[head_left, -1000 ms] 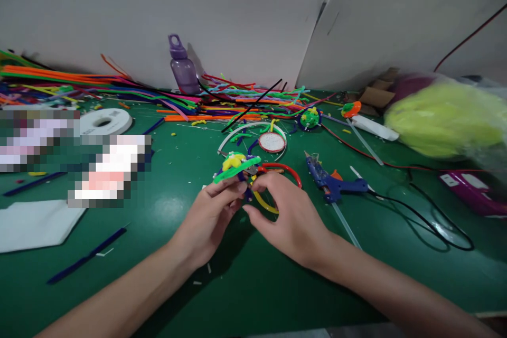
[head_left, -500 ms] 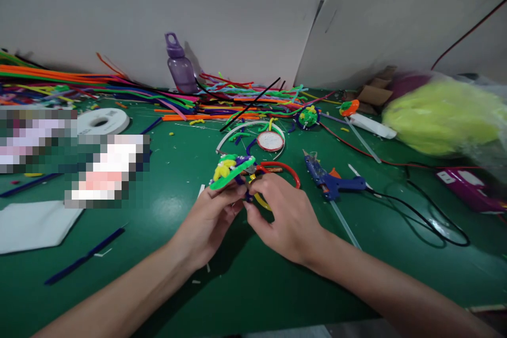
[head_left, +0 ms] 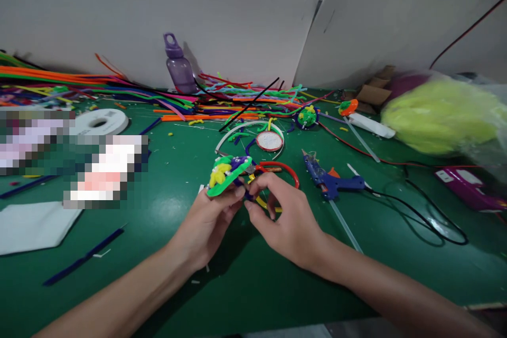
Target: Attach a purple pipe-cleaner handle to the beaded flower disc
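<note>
My left hand (head_left: 206,222) is closed on a round pipe-cleaner craft piece (head_left: 227,173), green-rimmed with yellow and purple parts on its face, held tilted above the green table (head_left: 158,253). My right hand (head_left: 285,216) pinches a dark blue pipe-cleaner strand at the piece's lower right edge, fingertips touching the left hand's. Just behind the hands lie a red ring (head_left: 283,170) and a yellow curved pipe cleaner (head_left: 264,204).
A blue glue gun (head_left: 330,179) with a black cord lies right of the hands. Behind are a white hoop (head_left: 245,129), a round red-rimmed disc (head_left: 270,140), finished craft pieces (head_left: 308,115), piles of coloured pipe cleaners (head_left: 79,82), a purple bottle (head_left: 179,66), a white tape spool (head_left: 99,121), a yellow-green fluffy bag (head_left: 439,116).
The craft piece has tipped more upright, its face turning toward me. Both hands shifted slightly left and closer together.
</note>
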Motion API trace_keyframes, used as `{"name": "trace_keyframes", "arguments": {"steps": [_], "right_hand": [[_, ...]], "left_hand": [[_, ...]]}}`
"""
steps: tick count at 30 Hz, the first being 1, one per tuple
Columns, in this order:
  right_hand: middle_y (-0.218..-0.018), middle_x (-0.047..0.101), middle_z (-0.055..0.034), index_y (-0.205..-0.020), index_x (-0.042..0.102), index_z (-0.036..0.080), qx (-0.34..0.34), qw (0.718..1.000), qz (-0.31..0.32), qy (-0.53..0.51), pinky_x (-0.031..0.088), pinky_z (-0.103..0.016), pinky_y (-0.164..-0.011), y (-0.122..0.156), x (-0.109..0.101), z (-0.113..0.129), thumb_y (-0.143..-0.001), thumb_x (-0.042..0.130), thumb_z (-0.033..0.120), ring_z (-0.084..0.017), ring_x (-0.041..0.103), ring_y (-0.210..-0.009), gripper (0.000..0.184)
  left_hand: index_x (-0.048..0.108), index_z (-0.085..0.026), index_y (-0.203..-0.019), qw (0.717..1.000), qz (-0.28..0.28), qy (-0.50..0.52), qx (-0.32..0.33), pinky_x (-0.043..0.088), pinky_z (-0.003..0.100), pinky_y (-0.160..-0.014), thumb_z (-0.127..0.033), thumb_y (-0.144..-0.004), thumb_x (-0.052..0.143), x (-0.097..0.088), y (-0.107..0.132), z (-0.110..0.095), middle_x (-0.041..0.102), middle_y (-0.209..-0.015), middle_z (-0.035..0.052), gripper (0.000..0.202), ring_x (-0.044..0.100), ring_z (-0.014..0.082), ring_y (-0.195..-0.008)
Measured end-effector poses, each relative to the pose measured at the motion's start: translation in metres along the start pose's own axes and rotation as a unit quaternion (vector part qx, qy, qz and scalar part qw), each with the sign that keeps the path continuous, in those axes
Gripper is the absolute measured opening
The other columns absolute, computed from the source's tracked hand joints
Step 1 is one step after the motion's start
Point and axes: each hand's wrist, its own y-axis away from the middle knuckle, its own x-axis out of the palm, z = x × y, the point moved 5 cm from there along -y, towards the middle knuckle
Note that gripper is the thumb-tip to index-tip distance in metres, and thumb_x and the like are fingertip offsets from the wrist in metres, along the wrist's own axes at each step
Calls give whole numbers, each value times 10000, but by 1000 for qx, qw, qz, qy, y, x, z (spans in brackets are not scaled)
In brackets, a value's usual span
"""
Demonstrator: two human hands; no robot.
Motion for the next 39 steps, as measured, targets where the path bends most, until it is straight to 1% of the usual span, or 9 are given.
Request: {"name": "trace_keyframes", "arguments": {"steps": [4,7,12,14,18,20,23,27,39], "right_hand": [[-841,588,10,-857,511,207,51,996,11,-71,433,-206,-558,-1,1,-3,-772,547,119,-118,560,-730,128],[-835,591,13,-836,520,209,83,992,16,-98,442,-205,-567,-2,1,-6,-767,548,109,-122,570,-751,125],[-868,595,9,-855,529,211,81,992,22,-89,455,-216,-593,-3,1,-8,-779,548,129,-135,585,-814,113],[-895,591,6,-898,522,213,73,994,22,-83,452,-217,-579,-2,3,-8,-757,580,142,-136,584,-818,169],[-908,579,10,-968,481,226,84,990,19,-114,439,-204,-536,-1,9,-10,-729,604,136,-129,592,-809,283],[-883,581,14,-945,477,227,103,986,15,-132,447,-203,-550,-1,10,-12,-739,596,134,-127,597,-803,256],[-847,587,17,-896,499,222,122,984,6,-131,458,-209,-576,-1,9,-13,-767,584,160,-121,589,-757,166],[-846,593,14,-873,528,216,108,988,-8,-110,451,-205,-573,-1,5,-13,-772,561,142,-118,576,-736,129],[-862,584,7,-880,530,216,76,992,-6,-100,441,-206,-588,0,3,-12,-770,529,91,-127,566,-777,167]], "left_hand": [[702,-167,-791,1000,9,2,12,492,185,-657,-128,-668,755,1,1,0,666,-736,-8,140,603,100,-696],[709,-171,-800,1000,4,-2,14,503,210,-693,-136,-668,757,0,2,1,672,-751,3,145,618,121,-725],[707,-177,-857,999,-5,-25,34,503,237,-788,-145,-683,749,0,1,0,685,-829,13,182,628,141,-809],[702,-179,-877,999,-6,-28,39,498,240,-810,-154,-698,739,0,0,-1,683,-850,14,184,625,147,-844],[688,-172,-778,999,-4,-4,38,506,219,-738,-175,-703,740,0,1,0,657,-778,6,91,623,156,-840],[689,-182,-792,999,6,11,36,507,212,-703,-179,-709,737,0,2,1,643,-757,-1,97,621,147,-805],[688,-201,-850,999,29,21,29,508,235,-748,-178,-735,717,1,2,2,639,-787,-4,121,614,142,-812],[674,-206,-848,998,51,11,25,494,269,-816,-173,-754,698,3,2,4,635,-846,1,103,601,154,-873],[657,-198,-802,999,39,6,30,472,275,-810,-174,-746,701,1,2,3,613,-834,-5,75,584,138,-829]]}}
